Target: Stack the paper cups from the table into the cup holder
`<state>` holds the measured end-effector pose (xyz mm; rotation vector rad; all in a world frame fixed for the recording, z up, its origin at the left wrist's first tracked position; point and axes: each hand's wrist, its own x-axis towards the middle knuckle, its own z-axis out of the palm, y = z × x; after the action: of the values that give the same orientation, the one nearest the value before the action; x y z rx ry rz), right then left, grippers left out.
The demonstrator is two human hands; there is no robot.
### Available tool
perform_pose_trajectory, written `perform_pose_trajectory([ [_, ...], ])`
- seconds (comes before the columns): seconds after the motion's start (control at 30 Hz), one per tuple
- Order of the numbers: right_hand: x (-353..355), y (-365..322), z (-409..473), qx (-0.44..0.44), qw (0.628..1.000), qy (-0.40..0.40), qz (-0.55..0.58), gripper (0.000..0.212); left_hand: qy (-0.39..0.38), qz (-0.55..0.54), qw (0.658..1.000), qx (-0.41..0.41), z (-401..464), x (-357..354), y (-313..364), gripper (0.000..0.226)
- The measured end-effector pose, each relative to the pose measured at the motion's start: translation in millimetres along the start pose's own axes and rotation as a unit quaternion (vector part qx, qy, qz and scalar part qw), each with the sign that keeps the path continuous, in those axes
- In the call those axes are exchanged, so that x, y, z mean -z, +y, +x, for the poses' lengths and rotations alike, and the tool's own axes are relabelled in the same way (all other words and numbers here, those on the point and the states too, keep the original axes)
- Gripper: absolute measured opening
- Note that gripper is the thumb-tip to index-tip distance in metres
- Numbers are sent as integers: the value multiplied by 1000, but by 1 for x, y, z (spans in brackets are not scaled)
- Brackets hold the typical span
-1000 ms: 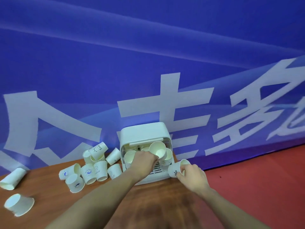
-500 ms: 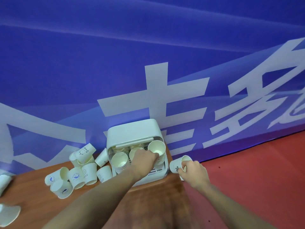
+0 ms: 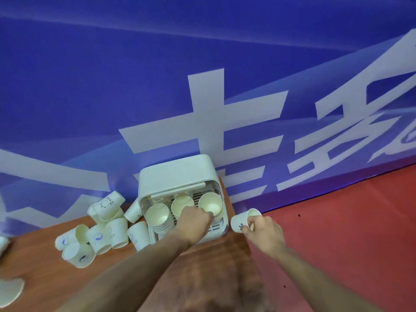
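Note:
A white box-shaped cup holder (image 3: 175,172) stands at the table's back right corner, open toward me. Inside it are stacks of paper cups: a left stack (image 3: 157,216), a middle one (image 3: 182,203) and a right one. My left hand (image 3: 193,219) reaches into the holder and pinches the near rim of the top cup (image 3: 210,203) on the right stack. To the right of the holder, beyond the table's edge, my right hand (image 3: 263,230) grips a single paper cup (image 3: 240,221) lying on its side.
Several loose paper cups (image 3: 99,230) lie in a heap on the wooden table (image 3: 202,266) left of the holder, more at the far left edge (image 3: 9,291). A blue banner (image 3: 202,86) rises right behind. Red floor (image 3: 337,221) lies to the right.
The view has drifted, so everything sits further left in frame. My left hand has settled the cup lower onto the right stack. My right hand keeps its cup beside the holder.

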<state>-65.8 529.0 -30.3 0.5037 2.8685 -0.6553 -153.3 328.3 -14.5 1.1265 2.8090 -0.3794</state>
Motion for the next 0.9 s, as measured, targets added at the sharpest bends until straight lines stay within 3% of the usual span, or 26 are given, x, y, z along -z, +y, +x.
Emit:
perform_pose_trajectory([
  [0.1,0,-1,-2,2,1000,2,-4,21,-23,-31,999,8,6,-2,0,33],
  [0.27,8,-1,-6,8,1000,16,4,20,-78,-109,991,23,14,-10,-3,30],
  [0.4,24,-7,-5,29,998,46,-5,23,-79,-107,991,34,17,-13,-8,31],
  [0.67,42,-46,1,205,966,132,-85,30,2,-81,995,56,4,-3,-17,35],
  [0.77,37,-62,6,277,943,117,-140,33,11,-71,996,54,-7,0,-25,36],
  [0.9,25,-77,18,296,919,82,-246,22,5,-84,994,75,-20,-1,-40,40],
])
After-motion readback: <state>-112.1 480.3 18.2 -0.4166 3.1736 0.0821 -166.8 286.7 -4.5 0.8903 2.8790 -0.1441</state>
